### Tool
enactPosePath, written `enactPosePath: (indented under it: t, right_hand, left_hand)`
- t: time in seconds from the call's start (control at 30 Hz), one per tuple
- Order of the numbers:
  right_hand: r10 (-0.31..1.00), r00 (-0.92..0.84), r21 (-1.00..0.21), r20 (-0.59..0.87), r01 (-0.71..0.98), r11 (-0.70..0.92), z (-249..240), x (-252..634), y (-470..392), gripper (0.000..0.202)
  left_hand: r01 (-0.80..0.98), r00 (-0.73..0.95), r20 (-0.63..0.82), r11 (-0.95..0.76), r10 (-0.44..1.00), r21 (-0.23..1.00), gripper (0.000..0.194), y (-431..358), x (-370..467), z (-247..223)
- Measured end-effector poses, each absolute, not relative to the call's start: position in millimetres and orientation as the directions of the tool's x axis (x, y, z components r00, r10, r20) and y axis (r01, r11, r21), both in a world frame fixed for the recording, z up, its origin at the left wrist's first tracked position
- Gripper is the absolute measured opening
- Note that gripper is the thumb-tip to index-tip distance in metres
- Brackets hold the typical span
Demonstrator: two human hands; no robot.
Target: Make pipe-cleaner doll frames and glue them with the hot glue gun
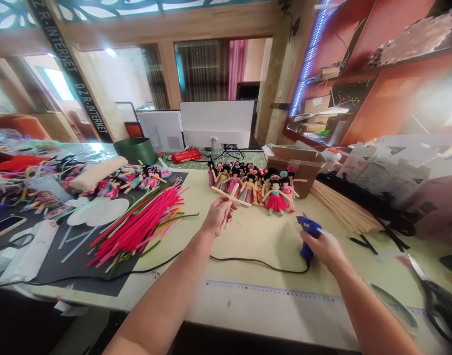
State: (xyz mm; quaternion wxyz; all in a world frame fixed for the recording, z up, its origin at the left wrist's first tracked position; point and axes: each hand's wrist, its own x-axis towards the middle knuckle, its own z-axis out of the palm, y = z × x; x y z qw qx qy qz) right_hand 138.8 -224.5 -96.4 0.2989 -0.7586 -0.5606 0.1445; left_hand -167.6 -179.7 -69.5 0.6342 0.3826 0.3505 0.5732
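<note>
Both hands were raised over the cream cutting mat [248, 241] near the middle of the table. The left hand [217, 217] was closed around the lower end of a cross of wooden sticks [231, 198], so that the crossbar stood clear above the fingers and tilted down toward the right. The right hand [324, 248] was clenched around the handle of a blue hot glue gun [307, 231], with its nozzle turned left toward the sticks but kept well apart from them. The black cord [248, 261] of the gun was trailed leftward across the mat, under the left forearm.

Just beyond the sticks, a crowd of small finished dolls [255, 185] was stood in front of a brown cardboard box [297, 165]. A bundle of plain wooden sticks [340, 204] was laid to the right of the box, and a heap of pink and green pipe cleaners [140, 222] was spread on the dark mat at the left. Scissors [433, 291] were lying at the near right edge.

For the gluing to be done well, it was judged that the cross should be held steady by its stem, with the fingers kept below the joint. The nozzle would best be brought close to the crossing point, and only a small bead applied. Care was thought to be needed that the cord was not dragged by the forearm, and that the hot tip was kept away from the dolls.
</note>
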Motion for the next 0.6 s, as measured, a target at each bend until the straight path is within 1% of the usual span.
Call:
enactPosePath:
  t: [0.07,0.13,0.2,0.27,0.37,0.47,0.53,0.6]
  right_hand:
    - [0.941,0.334,-0.717,0.050,0.668,-0.199,-90.2,133.3,-224.5,0.028]
    - [0.948,0.318,-0.852,-0.007,0.495,-0.172,-78.2,123.2,-223.4,0.028]
    - [0.960,0.276,-0.942,-0.047,0.307,-0.134,-64.6,109.8,-218.7,0.033]
    - [0.976,0.206,-0.979,-0.072,0.170,-0.109,-53.7,94.5,-210.5,0.034]
    - [0.997,0.062,-0.998,-0.054,0.034,-0.056,-47.4,71.3,-196.5,0.030]
    - [0.998,-0.057,-1.000,0.018,0.008,0.018,-52.3,52.0,-188.1,0.030]
    - [0.996,-0.078,-0.997,0.032,0.066,0.037,-58.4,43.0,-187.7,0.033]
    - [0.998,-0.068,-0.986,-0.006,0.168,0.006,-63.7,37.0,-191.2,0.036]
  left_hand:
    - [-0.463,0.089,-0.008,0.048,0.996,0.885,0.014,-175.9,-171.3,-75.2]
    - [-0.468,0.088,-0.013,0.053,0.996,0.882,0.014,-172.1,-173.3,-81.6]
    - [-0.472,0.087,-0.023,0.062,0.996,0.880,0.015,-169.1,-174.8,-87.0]
    - [-0.469,0.095,-0.039,0.079,0.995,0.880,0.018,-167.2,-177.3,-90.5]
    - [-0.426,0.113,-0.084,0.125,0.990,0.896,0.026,-166.0,-183.2,-93.4]
    - [-0.363,0.113,-0.115,0.149,0.987,0.920,0.029,-165.4,-186.7,-93.6]
    - [-0.330,0.096,-0.136,0.160,0.986,0.930,0.028,-165.2,-185.1,-92.0]
    - [-0.299,0.066,-0.183,0.194,0.981,0.934,0.025,-165.7,-180.7,-89.1]
